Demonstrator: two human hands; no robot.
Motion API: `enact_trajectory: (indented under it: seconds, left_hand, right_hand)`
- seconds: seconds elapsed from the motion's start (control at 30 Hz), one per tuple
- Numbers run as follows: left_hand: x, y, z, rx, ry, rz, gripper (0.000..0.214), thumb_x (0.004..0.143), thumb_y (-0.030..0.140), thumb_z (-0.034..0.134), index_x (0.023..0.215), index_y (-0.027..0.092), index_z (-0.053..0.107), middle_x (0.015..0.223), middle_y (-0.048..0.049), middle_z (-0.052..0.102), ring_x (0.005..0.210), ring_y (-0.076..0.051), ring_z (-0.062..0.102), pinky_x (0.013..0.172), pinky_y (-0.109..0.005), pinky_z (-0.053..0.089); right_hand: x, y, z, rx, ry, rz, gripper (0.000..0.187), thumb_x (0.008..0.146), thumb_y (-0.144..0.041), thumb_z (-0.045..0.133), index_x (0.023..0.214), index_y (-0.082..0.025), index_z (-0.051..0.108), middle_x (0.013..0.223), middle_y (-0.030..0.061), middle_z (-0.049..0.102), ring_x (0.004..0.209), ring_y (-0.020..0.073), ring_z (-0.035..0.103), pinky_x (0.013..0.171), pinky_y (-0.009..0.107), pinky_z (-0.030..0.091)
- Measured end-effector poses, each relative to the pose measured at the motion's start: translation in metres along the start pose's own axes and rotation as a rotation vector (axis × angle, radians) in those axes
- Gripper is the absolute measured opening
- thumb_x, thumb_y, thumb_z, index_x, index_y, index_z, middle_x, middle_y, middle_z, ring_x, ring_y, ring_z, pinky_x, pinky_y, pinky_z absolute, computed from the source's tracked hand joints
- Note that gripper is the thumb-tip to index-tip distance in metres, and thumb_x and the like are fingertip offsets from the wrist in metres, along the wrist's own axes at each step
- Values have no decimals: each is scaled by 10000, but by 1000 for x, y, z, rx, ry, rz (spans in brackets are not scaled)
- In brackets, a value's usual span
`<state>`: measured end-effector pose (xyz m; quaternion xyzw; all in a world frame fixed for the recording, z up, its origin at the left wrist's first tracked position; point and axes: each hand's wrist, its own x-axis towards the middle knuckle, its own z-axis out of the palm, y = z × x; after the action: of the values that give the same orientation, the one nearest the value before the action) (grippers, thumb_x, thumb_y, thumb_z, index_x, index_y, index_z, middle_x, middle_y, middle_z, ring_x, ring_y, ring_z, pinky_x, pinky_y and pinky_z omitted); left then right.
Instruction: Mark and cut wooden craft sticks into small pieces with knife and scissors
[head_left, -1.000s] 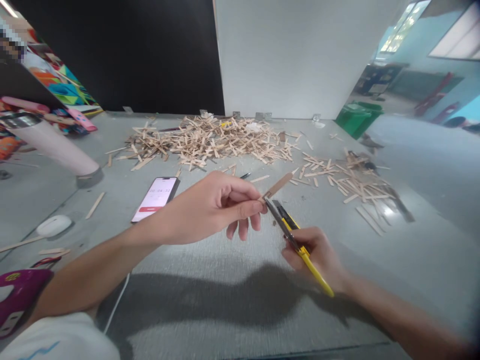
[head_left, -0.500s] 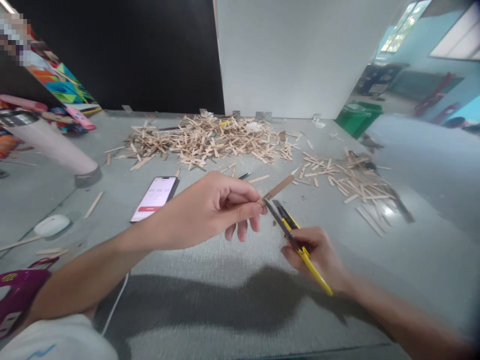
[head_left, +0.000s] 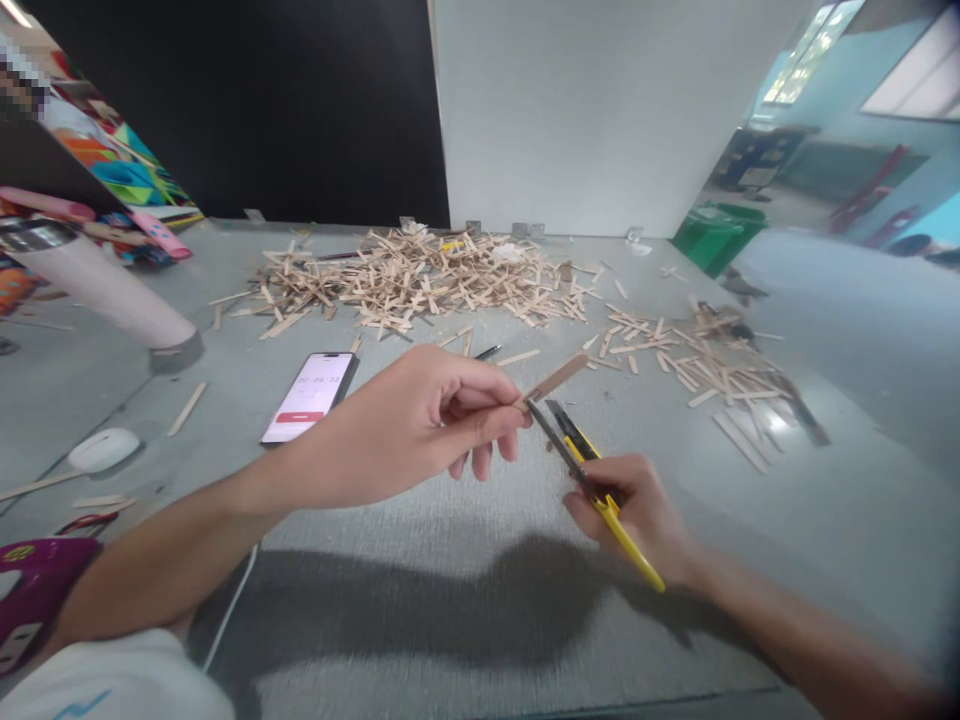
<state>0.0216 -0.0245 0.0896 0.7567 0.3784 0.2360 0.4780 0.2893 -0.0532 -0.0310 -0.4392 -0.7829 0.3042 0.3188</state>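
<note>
My left hand (head_left: 442, 420) pinches a flat wooden craft stick (head_left: 561, 374) between thumb and fingertips. The stick's rounded end points up and to the right, and a small dark mark or notch shows near the fingertips. Closed in my right hand (head_left: 637, 505) is a yellow-handled cutting tool (head_left: 634, 548). Its long narrow metal blade reaches the stick beside my left fingertips. A second arm, black and yellow with a dark angled tip, lies close along that blade, apart from the stick. Whether it belongs to the same tool I cannot tell.
A large heap of wooden sticks (head_left: 420, 285) lies at the back, with a smaller scatter (head_left: 720, 365) to the right. On the left are a phone (head_left: 309, 395) with a running timer, a white mouse (head_left: 103, 451) and a pale tumbler (head_left: 112, 290). Upright panels (head_left: 555, 120) border the back.
The stick's free end has dipped very slightly, and my left hand has shifted a little. My right hand and its tool stay almost still. The phone's timer digits differ.
</note>
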Motion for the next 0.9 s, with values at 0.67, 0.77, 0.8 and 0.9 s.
enact_trajectory:
  seconds: [0.67,0.77,0.8,0.9]
  left_hand:
    - [11,-10,-9,-482,-298,-70,319,1028,465,739,915,167,763,752,-70,781,586,-163,750,460,-190,559]
    - [9,-8,-8,-478,-311,-28,335,1020,479,749,877,176,760,720,-70,780,569,-162,743,478,-200,569]
    - [8,-6,-8,-444,-279,-28,326,1023,469,747,879,177,760,734,-65,787,574,-160,744,479,-200,571]
    - [5,-3,-6,-283,-74,-28,282,1045,410,727,904,169,767,792,-48,805,615,-144,753,496,-179,574]
  right_hand:
    - [-3,1,2,11,25,-96,504,961,-322,594,608,-241,243,565,-63,209,536,105,163,502,300,182]
    - [0,8,0,69,-3,-32,515,979,-356,593,595,-242,270,559,-62,209,515,102,184,492,298,175]
    - [1,11,-1,99,-22,17,517,991,-380,589,592,-243,290,555,-59,225,509,103,207,486,294,177]
    - [2,19,0,231,-89,167,489,1008,-461,595,628,-242,380,560,-48,318,502,111,300,469,275,226]
